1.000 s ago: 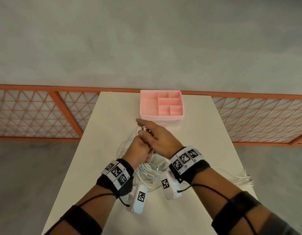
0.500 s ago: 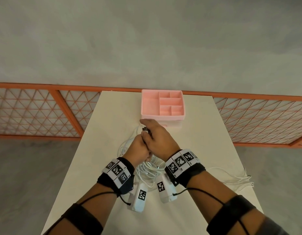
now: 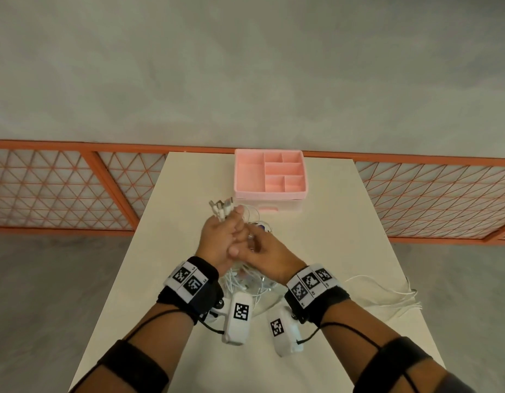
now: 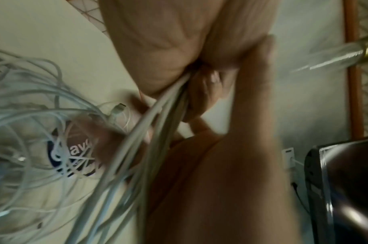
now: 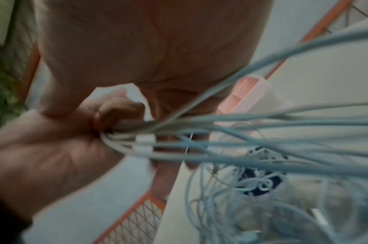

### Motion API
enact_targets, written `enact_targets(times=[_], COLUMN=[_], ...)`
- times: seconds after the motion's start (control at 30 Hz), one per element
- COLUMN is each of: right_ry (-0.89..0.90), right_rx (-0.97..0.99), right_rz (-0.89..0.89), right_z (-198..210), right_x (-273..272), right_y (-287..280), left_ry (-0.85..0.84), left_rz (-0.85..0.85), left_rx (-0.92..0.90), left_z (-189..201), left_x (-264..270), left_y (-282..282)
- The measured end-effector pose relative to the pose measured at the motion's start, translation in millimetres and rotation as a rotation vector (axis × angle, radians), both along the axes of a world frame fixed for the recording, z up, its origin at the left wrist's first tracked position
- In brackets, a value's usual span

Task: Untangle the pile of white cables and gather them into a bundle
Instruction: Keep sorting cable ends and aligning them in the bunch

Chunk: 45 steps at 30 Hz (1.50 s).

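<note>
A tangle of white cables [image 3: 245, 282] lies on the cream table [image 3: 330, 222] under my wrists. My left hand [image 3: 217, 236] grips a bunch of strands in its fist, and their connector ends [image 3: 221, 209] fan out above the knuckles. In the left wrist view the strands [image 4: 170, 102] run out from under the palm down to the pile. My right hand [image 3: 262, 248] is pressed against the left, fingers curled round the same strands just below the fist. In the right wrist view the cables [image 5: 220, 132] stretch out from the left fist [image 5: 53, 145].
A pink divided organiser box [image 3: 269, 177] stands at the table's far edge, close behind the hands. One more loose white cable [image 3: 387, 293] trails toward the right edge. A round dark blue label [image 4: 74, 148] shows under the pile. An orange mesh railing [image 3: 61, 194] runs behind.
The left hand has risen and turned, so the connector ends now stick out up and to the left. The right hand has drawn back from on top of the left to beside it.
</note>
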State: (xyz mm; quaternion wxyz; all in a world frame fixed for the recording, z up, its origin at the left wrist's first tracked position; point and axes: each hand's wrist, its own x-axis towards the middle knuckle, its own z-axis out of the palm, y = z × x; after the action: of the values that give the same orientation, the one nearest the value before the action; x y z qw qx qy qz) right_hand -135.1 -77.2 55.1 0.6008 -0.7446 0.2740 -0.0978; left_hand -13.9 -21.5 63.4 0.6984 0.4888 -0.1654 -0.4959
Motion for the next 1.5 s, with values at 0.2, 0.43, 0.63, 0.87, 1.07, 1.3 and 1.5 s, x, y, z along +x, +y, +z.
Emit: enact_targets(times=[0.2,0.43,0.63,0.87,1.07,1.3,1.5], right_ry=[0.213,0.319,0.599,0.983,0.684,0.499,0.636], right_rx=[-0.327,-0.501,-0.47,-0.356,-0.16,-0.244,-0.397], right_rz=[0.08,0.133,0.098,0.127,0.013,-0.067,0.149], right_z=[-9,-16,-67,-116,-111,-97,-120], right_x=[-13,-17,-65,-143,-131,-53,-19], right_y=[-4,-11,-24,-28,-36,-37,-27], left_ry=[0.027,0.196,0.299,0.148,0.018,-0.032,-0.047], left_rz=[0.047,0.051,0.178,0.084,-0.076,-0.08,-0.108], left_rx=[-0.034,-0.026,0.0,0.212,0.381,0.371,0.374], left_z=[1,-8,-7,-32,-46,-44,-46], left_x=[5,-4,24,25,13,9,7], left_y=[1,6,4,15,19,18,24])
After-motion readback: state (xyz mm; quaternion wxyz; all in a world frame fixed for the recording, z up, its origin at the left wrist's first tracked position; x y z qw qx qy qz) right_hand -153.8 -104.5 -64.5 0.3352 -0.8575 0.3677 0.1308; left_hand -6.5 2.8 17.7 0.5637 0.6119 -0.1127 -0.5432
